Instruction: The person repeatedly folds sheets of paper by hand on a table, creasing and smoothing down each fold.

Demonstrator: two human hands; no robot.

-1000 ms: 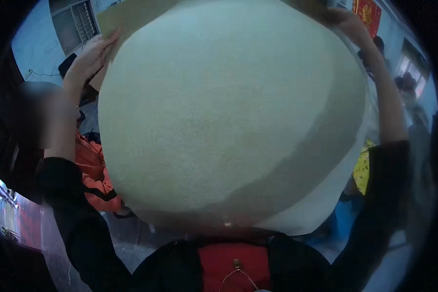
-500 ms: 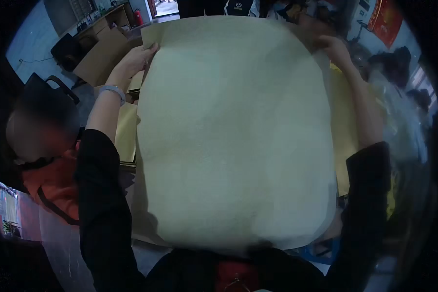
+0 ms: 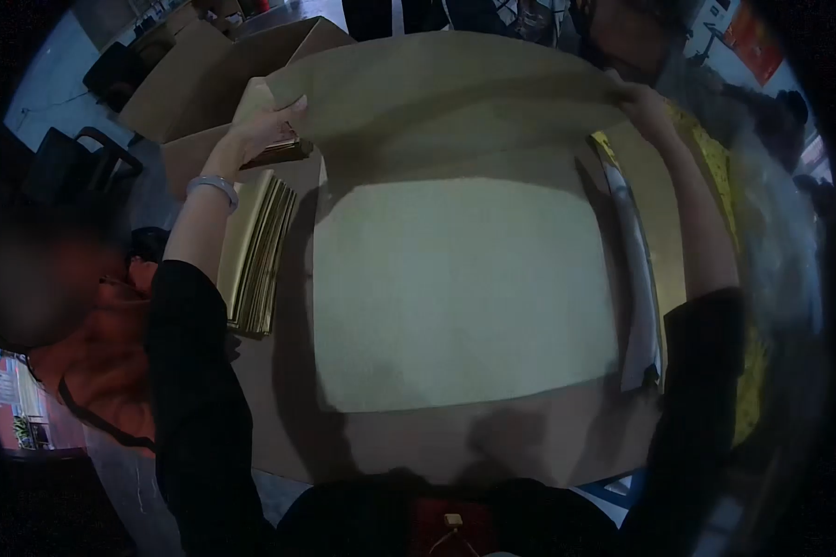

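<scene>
A large pale sheet point(image 3: 464, 288) lies on the brown table surface point(image 3: 455, 446), its far part raised and shaded. My left hand point(image 3: 260, 132), with a bracelet on the wrist, pinches the sheet's far left corner. At the far right corner my right hand point(image 3: 643, 104) has its fingers closed on the sheet, partly blurred. A stack of folded gold paper point(image 3: 258, 255) stands left of the sheet, below my left hand. Gold sheets with yellow edges point(image 3: 655, 241) lie to the right, under my right forearm.
An open cardboard box point(image 3: 223, 79) stands at the back left. A person in orange point(image 3: 102, 343) is close on the left, beside a black chair point(image 3: 79, 172). Clear plastic point(image 3: 780, 241) hangs at the right. People's dark legs point(image 3: 395, 17) show beyond the table.
The sheet has come down from in front of my view onto the table, its near edge now flat. Both hands still grip its far corners. The gold stacks and box are more visible.
</scene>
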